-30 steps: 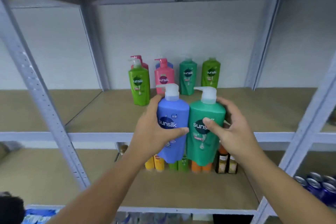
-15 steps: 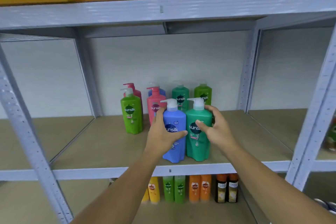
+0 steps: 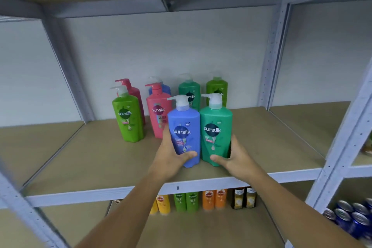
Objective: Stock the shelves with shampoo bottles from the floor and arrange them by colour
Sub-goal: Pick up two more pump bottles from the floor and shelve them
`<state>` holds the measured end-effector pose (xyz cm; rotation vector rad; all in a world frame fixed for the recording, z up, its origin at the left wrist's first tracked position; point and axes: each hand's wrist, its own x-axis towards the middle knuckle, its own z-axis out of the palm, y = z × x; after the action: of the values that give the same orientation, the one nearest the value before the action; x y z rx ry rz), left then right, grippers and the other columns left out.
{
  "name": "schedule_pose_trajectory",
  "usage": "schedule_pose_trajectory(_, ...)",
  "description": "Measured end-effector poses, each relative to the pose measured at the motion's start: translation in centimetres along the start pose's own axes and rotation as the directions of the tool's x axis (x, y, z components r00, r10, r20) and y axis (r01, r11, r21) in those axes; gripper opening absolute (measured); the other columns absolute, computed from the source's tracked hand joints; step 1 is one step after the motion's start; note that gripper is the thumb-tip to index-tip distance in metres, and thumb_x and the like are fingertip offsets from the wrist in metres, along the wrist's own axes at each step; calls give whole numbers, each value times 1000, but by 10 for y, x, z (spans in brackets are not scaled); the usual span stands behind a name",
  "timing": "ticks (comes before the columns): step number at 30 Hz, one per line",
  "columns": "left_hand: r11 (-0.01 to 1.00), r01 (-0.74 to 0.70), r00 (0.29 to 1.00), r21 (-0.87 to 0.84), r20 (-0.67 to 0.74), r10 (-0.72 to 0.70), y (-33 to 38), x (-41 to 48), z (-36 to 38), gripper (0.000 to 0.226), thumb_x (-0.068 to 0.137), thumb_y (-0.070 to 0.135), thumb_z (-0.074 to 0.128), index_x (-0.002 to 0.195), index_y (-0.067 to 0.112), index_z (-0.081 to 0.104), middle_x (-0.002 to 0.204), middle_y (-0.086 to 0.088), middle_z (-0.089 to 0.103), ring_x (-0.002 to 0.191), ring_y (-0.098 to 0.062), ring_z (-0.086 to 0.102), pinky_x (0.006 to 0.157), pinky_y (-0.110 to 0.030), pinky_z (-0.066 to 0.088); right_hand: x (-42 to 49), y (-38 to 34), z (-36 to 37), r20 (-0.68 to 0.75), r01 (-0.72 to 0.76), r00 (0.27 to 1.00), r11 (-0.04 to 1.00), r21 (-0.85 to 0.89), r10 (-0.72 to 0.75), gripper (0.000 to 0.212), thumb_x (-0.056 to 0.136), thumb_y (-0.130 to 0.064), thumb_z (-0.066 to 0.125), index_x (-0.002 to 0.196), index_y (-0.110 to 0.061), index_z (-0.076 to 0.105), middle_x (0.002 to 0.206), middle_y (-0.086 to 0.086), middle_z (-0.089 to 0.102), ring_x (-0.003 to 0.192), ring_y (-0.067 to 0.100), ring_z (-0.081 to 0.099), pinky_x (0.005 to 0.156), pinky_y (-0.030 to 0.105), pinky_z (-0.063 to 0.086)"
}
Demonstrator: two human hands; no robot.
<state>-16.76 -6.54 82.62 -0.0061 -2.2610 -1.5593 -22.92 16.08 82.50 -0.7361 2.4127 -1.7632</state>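
My left grip (image 3: 171, 159) clamps the blue plastic pump bottle (image 3: 184, 133), my right grip (image 3: 237, 159) the teal-green plastic pump bottle (image 3: 216, 133), centre frame. Risk: shoving back topples the pink plastic pump bottle (image 3: 158, 110) behind.

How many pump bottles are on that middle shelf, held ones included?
8. Front: blue plastic pump bottle in left hand, teal pump bottle in right hand. Left: lime bottle, crimson bottle behind; pink bottle, second blue bottle behind. Back: second teal bottle, green bottle. More may hide.
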Motion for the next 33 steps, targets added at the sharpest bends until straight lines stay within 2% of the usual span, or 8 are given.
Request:
schedule_pose_trajectory(2, 1000, 31, 999, 3, -11, -30, -3, 10, 5, 90, 72, 15, 91, 141, 33, 35, 130, 18, 62, 119, -3, 62, 104, -39, 52, 11, 4, -1, -28, -10, 1000, 1000, -28, 9, 70, 82, -10, 81, 133, -34, 40, 123, -21, 60, 109, -14, 57, 92, 12, 47)
schedule_pose_trajectory(4, 998, 51, 998, 23, -25, -51, -6, 21, 12, 87, 71, 20, 92, 139, 30, 37, 129, 17, 62, 115, 1, 63, 102, -35, 52, 24, 12, -3, -59, -17, 998, 998, -58, 14, 67, 82, -11, 82, 130, -35, 42, 123, -17, 62, 111, -8, 59, 99, 24, 48)
schedule_pose_trajectory(8, 990, 93, 994, 105, -59, -87, -14, 36, 28, 81, 71, 23, 92, 133, 27, 39, 123, 16, 61, 106, 7, 61, 89, -13, 49, 46, 21, -11, -85, -73, 994, 994, -79, 66, 60, 84, -12, 79, 130, -29, 45, 123, -12, 64, 109, -3, 60, 102, 28, 47)
schedule_pose_trajectory(14, 973, 159, 977, 166, -165, -132, -23, 63, 45, 74, 68, 29, 92, 127, 25, 48, 121, 10, 66, 107, -12, 64, 93, -31, 50, 70, 38, -14, -170, -105, 982, 981, -160, 78, 52, 85, -16, 78, 129, -21, 51, 120, -8, 64, 111, 10, 61, 98, 30, 46)
schedule_pose_trajectory(18, 949, 214, 963, 232, -215, -164, -26, 78, 48, 62, 67, 34, 92, 116, 21, 55, 113, 4, 70, 98, -16, 66, 83, -27, 49, 86, 45, -15, -238, -155, 967, 951, -269, 90, 48, 83, -24, 80, 123, -15, 55, 119, 4, 54, 107, 19, 56, 98, 34, 46)
schedule_pose_trajectory(23, 940, 242, 956, 240, -226, -188, -31, 93, 50, 56, 72, 34, 90, 115, 17, 57, 113, 3, 71, 90, -13, 64, 79, -24, 46, 113, 70, -16, -281, -147, 957, 959, -240, 77, 48, 75, -36, 79, 116, -24, 57, 114, 2, 64, 103, 22, 63, 94, 45, 52)
schedule_pose_trajectory(30, 930, 239, 950, 277, -263, -166, -38, 104, 54, 51, 77, 36, 85, 112, 18, 52, 106, 5, 69, 98, -23, 68, 77, -29, 48, 120, 58, -15, -307, -148, 947, 974, -169, 91, 39, 87, -10, 74, 122, -16, 58, 109, -4, 66, 102, 17, 62, 88, 29, 46)
schedule_pose_trajectory(33, 920, 225, 950, 321, -281, -135, -41, 104, 57, 53, 79, 40, 82, 114, 16, 50, 112, -1, 71, 101, -29, 67, 79, -34, 51, 121, 60, -12, -320, -136, 944, 976, -170, 76, 39, 89, -4, 69, 124, -16, 57, 112, -4, 67, 104, 17, 62, 87, 28, 45)
